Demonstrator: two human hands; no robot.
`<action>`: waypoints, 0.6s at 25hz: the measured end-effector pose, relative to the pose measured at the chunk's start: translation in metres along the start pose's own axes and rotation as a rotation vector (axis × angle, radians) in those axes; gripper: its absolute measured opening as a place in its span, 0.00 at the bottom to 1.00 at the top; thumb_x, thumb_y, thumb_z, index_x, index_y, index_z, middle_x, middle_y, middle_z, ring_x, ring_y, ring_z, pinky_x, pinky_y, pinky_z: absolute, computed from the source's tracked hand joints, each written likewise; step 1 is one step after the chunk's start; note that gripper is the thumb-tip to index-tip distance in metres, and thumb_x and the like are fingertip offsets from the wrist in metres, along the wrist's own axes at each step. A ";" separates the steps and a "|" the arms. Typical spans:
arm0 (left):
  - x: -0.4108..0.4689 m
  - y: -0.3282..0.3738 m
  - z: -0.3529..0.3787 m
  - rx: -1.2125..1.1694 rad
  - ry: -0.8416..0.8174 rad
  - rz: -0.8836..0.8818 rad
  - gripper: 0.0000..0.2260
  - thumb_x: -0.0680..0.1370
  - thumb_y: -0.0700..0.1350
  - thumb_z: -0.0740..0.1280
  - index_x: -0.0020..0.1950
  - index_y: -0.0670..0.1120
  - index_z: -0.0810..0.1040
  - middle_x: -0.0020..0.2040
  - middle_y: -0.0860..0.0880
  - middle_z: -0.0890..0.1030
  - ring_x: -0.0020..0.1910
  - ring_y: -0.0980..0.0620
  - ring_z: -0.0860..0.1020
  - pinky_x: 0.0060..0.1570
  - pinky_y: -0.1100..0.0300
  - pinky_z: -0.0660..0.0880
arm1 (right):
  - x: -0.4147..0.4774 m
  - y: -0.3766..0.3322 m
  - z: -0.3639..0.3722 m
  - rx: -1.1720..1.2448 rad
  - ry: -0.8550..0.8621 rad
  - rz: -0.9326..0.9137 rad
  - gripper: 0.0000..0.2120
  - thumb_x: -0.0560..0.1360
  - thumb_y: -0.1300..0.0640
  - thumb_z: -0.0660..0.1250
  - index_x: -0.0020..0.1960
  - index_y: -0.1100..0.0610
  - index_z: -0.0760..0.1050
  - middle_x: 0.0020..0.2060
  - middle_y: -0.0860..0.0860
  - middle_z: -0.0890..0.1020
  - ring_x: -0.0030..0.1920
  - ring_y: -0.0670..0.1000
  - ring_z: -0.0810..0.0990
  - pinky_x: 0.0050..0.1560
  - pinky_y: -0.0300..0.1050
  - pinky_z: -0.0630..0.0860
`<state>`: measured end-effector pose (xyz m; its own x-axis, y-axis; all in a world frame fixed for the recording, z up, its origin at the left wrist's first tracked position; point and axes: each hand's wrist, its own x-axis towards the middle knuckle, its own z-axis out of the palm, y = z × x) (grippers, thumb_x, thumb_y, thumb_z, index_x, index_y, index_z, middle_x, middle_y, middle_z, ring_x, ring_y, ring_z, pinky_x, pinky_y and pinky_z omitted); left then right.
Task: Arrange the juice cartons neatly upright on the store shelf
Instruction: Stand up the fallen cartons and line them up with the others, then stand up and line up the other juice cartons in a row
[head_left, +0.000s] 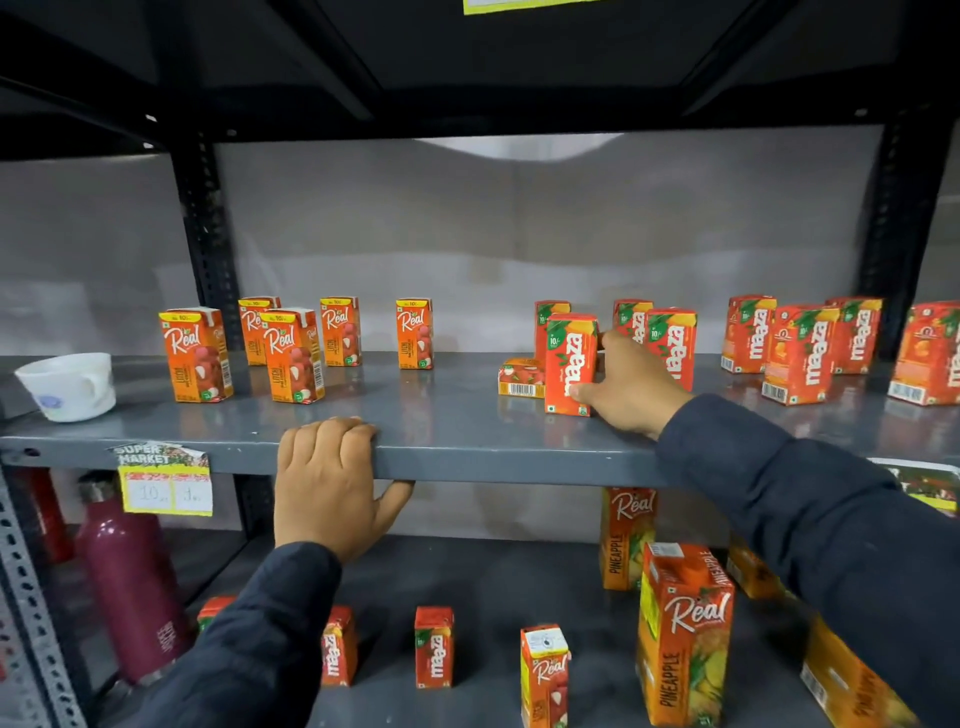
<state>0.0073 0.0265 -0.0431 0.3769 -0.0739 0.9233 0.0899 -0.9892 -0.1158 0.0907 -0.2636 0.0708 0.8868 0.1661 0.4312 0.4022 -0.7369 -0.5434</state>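
Head view, looking at a grey metal shelf (467, 426) in a dark rack. Right hand (631, 387) reaches in from 4 o'clock and holds an upright red mango carton (570, 364) near the middle of the shelf, thumb on its front lower corner; the other fingers are hidden behind the carton and the hand, so how far they wrap cannot be told. Left hand (324, 483) is at 7 o'clock, its fingers curled over the shelf's front edge and the thumb (395, 493) hooked underneath, gripping the edge and no carton.

Just left of the held carton, one small carton lies on its side (521, 378), barcode facing out. Behind the hand stand more red cartons (672, 345), partly covered by it. Toward 3 o'clock another group of red cartons (800, 353) stands upright, the last cut off by the frame edge. Toward 9 o'clock five orange lychee cartons (291, 356) stand upright, loosely spaced. A white cup (70, 384) sits at the shelf's far left end.

A torn price tag (165, 480) hangs on the front edge, its figures blurred. On the lower shelf stand pineapple cartons (683, 631), some small cartons, and a maroon bottle (132, 582); both sleeves hide parts of that row.
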 end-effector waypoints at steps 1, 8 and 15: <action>0.000 0.000 0.000 -0.001 -0.002 -0.001 0.24 0.70 0.61 0.66 0.52 0.41 0.76 0.48 0.42 0.80 0.46 0.39 0.77 0.52 0.45 0.69 | 0.000 -0.001 0.002 -0.016 0.013 -0.005 0.24 0.72 0.54 0.72 0.64 0.56 0.68 0.59 0.54 0.79 0.57 0.55 0.78 0.53 0.48 0.75; -0.001 0.001 -0.001 0.001 -0.023 -0.009 0.25 0.71 0.62 0.64 0.52 0.41 0.76 0.48 0.42 0.80 0.46 0.39 0.78 0.52 0.45 0.70 | 0.005 0.004 0.009 -0.007 0.020 0.000 0.24 0.73 0.52 0.70 0.66 0.56 0.68 0.61 0.53 0.79 0.59 0.55 0.78 0.51 0.44 0.73; -0.001 0.000 0.001 -0.004 0.000 -0.004 0.24 0.71 0.62 0.65 0.51 0.41 0.76 0.48 0.42 0.80 0.46 0.40 0.78 0.53 0.45 0.70 | -0.011 -0.013 0.009 -0.087 0.352 -0.105 0.34 0.71 0.54 0.71 0.72 0.54 0.59 0.66 0.57 0.70 0.64 0.58 0.71 0.60 0.54 0.71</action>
<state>0.0079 0.0272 -0.0447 0.3767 -0.0704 0.9237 0.0873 -0.9900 -0.1110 0.0771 -0.2498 0.0669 0.7028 0.0196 0.7111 0.4529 -0.7832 -0.4261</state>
